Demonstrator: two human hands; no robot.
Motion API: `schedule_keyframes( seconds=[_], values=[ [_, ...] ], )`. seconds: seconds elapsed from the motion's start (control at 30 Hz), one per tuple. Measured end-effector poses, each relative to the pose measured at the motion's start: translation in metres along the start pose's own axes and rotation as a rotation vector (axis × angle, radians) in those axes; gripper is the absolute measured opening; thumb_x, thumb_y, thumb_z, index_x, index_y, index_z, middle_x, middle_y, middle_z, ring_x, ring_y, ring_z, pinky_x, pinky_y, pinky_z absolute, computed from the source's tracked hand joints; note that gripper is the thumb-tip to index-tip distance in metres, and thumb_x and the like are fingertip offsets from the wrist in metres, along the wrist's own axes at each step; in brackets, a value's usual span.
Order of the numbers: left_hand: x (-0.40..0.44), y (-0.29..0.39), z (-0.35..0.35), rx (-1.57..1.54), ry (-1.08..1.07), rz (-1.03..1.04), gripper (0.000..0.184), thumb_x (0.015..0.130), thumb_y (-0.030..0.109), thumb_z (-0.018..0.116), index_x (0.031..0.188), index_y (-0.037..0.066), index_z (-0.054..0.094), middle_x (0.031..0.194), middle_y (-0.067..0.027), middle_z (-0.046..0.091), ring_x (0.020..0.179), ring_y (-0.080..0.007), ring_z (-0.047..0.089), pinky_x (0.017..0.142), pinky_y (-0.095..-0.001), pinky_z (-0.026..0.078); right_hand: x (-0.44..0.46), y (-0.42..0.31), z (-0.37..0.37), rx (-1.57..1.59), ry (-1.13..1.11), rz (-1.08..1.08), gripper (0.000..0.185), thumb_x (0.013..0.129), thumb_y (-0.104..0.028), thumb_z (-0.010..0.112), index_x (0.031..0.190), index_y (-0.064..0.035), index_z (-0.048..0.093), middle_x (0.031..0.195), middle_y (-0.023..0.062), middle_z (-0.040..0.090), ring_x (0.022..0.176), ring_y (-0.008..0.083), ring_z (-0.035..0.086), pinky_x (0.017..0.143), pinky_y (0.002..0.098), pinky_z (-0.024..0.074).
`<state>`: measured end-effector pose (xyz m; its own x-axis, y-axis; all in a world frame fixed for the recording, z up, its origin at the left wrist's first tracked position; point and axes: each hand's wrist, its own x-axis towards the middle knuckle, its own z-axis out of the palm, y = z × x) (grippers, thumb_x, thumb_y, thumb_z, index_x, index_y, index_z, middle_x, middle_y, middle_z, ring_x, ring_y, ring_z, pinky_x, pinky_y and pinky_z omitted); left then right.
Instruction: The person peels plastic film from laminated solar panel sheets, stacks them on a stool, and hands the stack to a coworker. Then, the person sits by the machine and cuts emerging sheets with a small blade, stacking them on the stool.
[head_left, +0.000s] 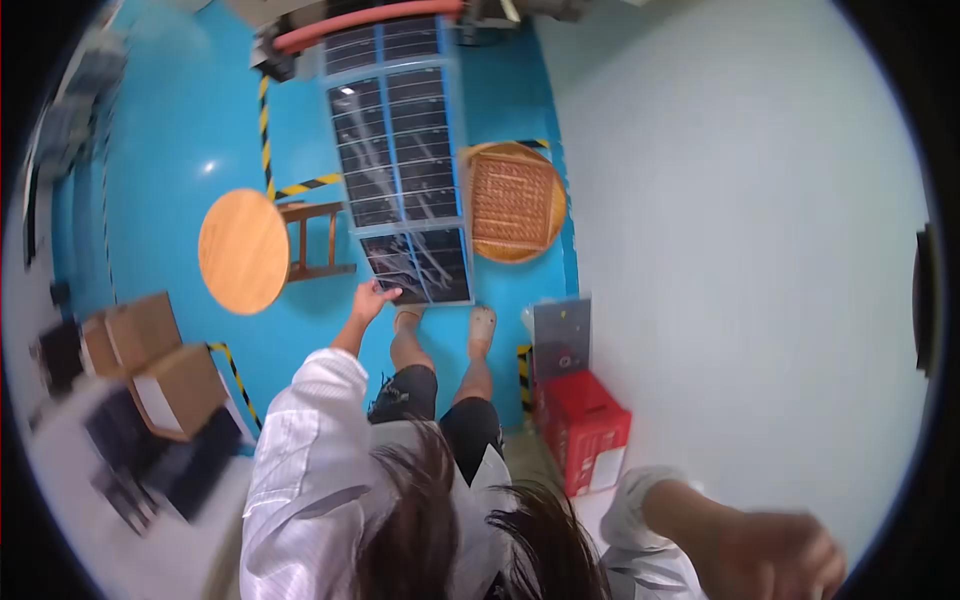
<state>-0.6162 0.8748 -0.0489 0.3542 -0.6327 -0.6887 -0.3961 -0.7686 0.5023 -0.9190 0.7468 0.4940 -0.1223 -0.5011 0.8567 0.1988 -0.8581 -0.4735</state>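
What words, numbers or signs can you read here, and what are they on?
None can be read for sure.
Red box: pale markings on its side, too blurred to read.
Grey board behind it: small marks, too small to read.
Dark panel at the left hand: lines and blue strips, no words I can make out.

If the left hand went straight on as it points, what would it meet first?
Likely the long, glossy, dark sheet with blue stripes, whose near-left corner the left hand seems to touch; depth is unclear.
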Motion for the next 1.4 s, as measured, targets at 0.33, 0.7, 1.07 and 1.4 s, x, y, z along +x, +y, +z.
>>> schedule_keyframes(
  seconds=[0.33, 0.7, 1.07, 1.4],
  values=[
    [-0.165, -0.052, 0.010, -0.664, -0.151, -0.029, 0.015, 0.074, 0.006, 0.067, 0.086, 0.000, 0.061, 0.068, -0.0002, 0.059, 0.065, -0.0065, 0.055, 0.063, -0.0205, 0.047, -0.289, 0.074, -0.115, -0.344, -0.519, 1.552, 0.015, 0.085, -0.006, 0.054, 0.098, 0.0000, 0.060, 0.082, 0.0047, 0.060, 0.070, 0.0089, 0.054, 0.064, 0.0223, 0.0452],
    [-0.214, -0.002, 0.001, -0.783, -0.041, 0.020, 0.019, 0.081, 0.011, 0.061, 0.096, 0.000, 0.059, 0.076, -0.0041, 0.058, 0.058, -0.0089, 0.054, 0.052, -0.0239, 0.048, -0.439, -0.005, -0.145, -0.853, -1.044, 1.380, 0.049, 0.078, -0.009, 0.062, 0.122, -0.0014, 0.041, 0.112, 0.0226, 0.048, 0.102, 0.0300, 0.051, 0.087, 0.0368, 0.0410],
    [-0.210, 0.004, -0.003, -0.858, -0.111, -0.166, 0.032, 0.080, 0.009, 0.059, 0.109, -0.004, 0.055, 0.089, -0.0105, 0.061, 0.060, -0.0170, 0.062, 0.049, -0.0253, 0.051, -0.380, -0.049, 0.016, -0.512, -1.504, 0.878, 0.043, 0.070, -0.032, 0.070, 0.092, 0.0008, 0.055, 0.095, 0.0153, 0.054, 0.095, 0.0315, 0.051, 0.082, 0.0388, 0.0419],
    [-0.222, 0.034, -0.017, -0.670, -0.023, -0.226, 0.029, 0.079, 0.008, 0.061, 0.105, -0.003, 0.059, 0.075, -0.0073, 0.062, 0.059, -0.0157, 0.062, 0.049, -0.0255, 0.051, -0.384, -0.054, 0.027, -0.633, -1.728, 0.794, 0.034, 0.078, -0.033, 0.060, 0.077, 0.0001, 0.056, 0.077, 0.0165, 0.059, 0.074, 0.0294, 0.061, 0.062, 0.0388, 0.0495]
  ],
)
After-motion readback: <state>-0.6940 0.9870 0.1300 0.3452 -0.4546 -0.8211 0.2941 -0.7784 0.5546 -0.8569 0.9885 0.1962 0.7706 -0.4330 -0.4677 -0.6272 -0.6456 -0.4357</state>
